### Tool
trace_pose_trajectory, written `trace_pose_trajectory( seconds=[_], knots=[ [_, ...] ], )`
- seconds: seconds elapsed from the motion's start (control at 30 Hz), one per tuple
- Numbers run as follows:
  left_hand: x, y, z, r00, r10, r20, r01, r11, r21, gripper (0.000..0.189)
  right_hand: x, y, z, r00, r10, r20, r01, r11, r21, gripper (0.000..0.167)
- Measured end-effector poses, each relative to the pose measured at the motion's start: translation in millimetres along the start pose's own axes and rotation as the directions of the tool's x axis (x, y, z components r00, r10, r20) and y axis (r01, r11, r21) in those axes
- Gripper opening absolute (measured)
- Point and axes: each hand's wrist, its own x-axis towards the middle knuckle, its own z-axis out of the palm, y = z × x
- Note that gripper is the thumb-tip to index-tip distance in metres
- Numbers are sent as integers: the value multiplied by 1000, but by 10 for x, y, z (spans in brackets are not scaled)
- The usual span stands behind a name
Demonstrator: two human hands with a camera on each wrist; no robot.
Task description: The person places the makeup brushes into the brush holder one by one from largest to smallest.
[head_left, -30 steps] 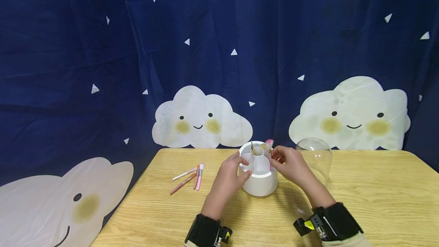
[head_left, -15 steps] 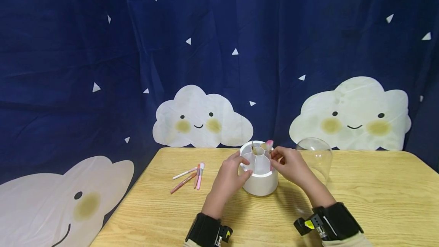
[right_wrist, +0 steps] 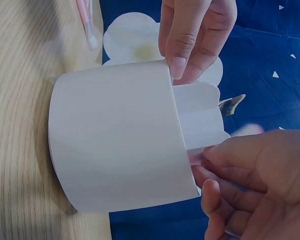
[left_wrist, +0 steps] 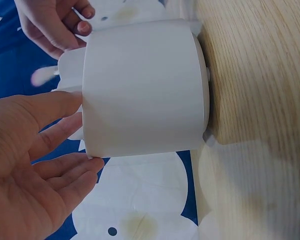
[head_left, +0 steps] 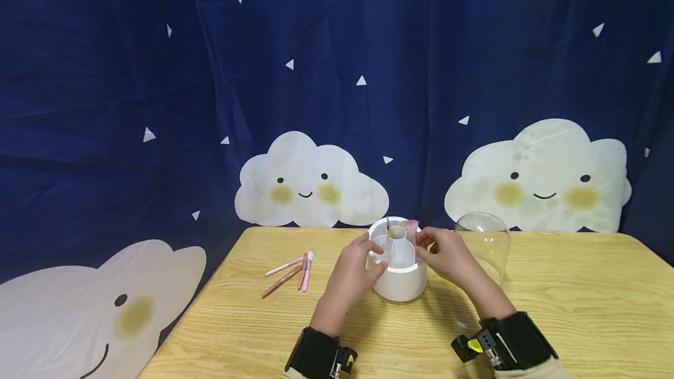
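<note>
A white round makeup brush holder (head_left: 400,284) with a petal-shaped divider stands upright on the table. My left hand (head_left: 351,266) holds its rim from the left, thumb at the near edge and fingers round the side, as the left wrist view (left_wrist: 52,150) also has it. Thumb and fingers of my right hand (head_left: 447,253) pinch a makeup brush (head_left: 412,226) by its pink handle, inside a right-hand compartment. Its pink-and-white bristles (right_wrist: 247,130) point up above the divider. Another brush (right_wrist: 233,105), thin with pale brown bristles, sticks up from the holder.
Several loose makeup brushes (head_left: 308,271) lie in a cluster on the wooden table (head_left: 579,309), left of the holder. Just beyond my right wrist stands a clear dome cover (head_left: 483,244). A dark blue curtain (head_left: 337,34) with clouds hangs behind the table.
The bristle tip of the brush in my right hand has dropped slightly and shifted a little left. My left hand and the holder stay in place.
</note>
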Motion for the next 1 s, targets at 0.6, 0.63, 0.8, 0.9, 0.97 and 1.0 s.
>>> trace_pose_trajectory(
  seconds=[0.6, 0.63, 0.8, 0.9, 0.97, 1.0],
  knots=[
    [5, 10, 1, 1000, -15, -4, 15, 1000, 21, 18, 2, -13, -3, 994, 104, -29, -105, 994, -35, 11],
    [4, 8, 1, 1000, -15, -3, 15, 1000, 21, 18, 1, -11, -4, 993, 109, -40, -110, 993, -43, 13],
    [-4, 6, -5, 1000, -2, -10, 2, 1000, 27, 17, -4, 12, -9, 987, 119, -103, -127, 989, -70, 15],
    [-6, 12, -13, 1000, 0, -13, 0, 1000, 27, 17, -2, 28, -13, 986, 119, -121, -128, 989, -74, 12],
    [-8, 18, -19, 1000, -2, -13, 3, 1000, 25, 17, 2, 29, -13, 985, 121, -122, -131, 989, -76, 11],
    [-7, 20, -21, 1000, -7, -12, 7, 1000, 22, 17, 3, 27, -11, 985, 123, -118, -132, 989, -72, 10]
  ],
)
